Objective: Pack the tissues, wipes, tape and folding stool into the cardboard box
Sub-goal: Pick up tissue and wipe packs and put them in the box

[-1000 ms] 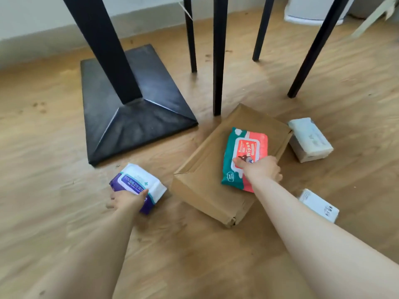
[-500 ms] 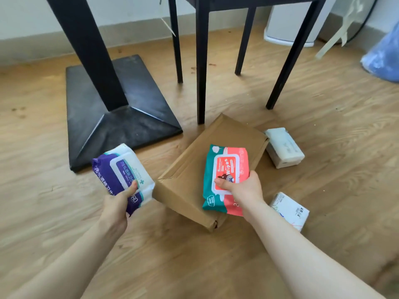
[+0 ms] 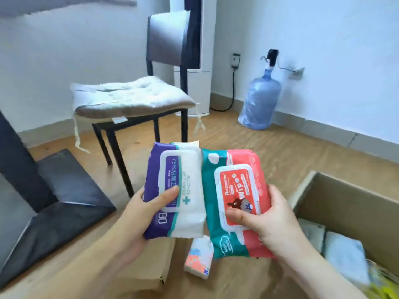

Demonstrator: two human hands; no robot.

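Note:
My left hand (image 3: 138,214) grips a purple-and-white alcohol wipes pack (image 3: 179,186), held up in front of me. Right beside it, touching, is a red-and-teal baby wipes pack (image 3: 235,184) gripped by my right hand (image 3: 269,221). An open cardboard box (image 3: 349,203) stands at the lower right, with pale wrapped tissue packs (image 3: 343,253) and something yellow inside. Below the wipes a small tissue pack (image 3: 198,262) lies on the floor. A flat cardboard package (image 3: 155,264) lies under my left forearm.
A black chair with a grey cushion (image 3: 129,98) stands ahead. A black table base (image 3: 54,212) fills the left. A blue water jug (image 3: 261,100) and a white appliance (image 3: 192,57) stand by the wall, with a cable along the skirting.
Both hands lifted their wipes packs off the floor and flat package and brought them together. The view swung up and right, bringing the open box, chair seat and water jug into sight.

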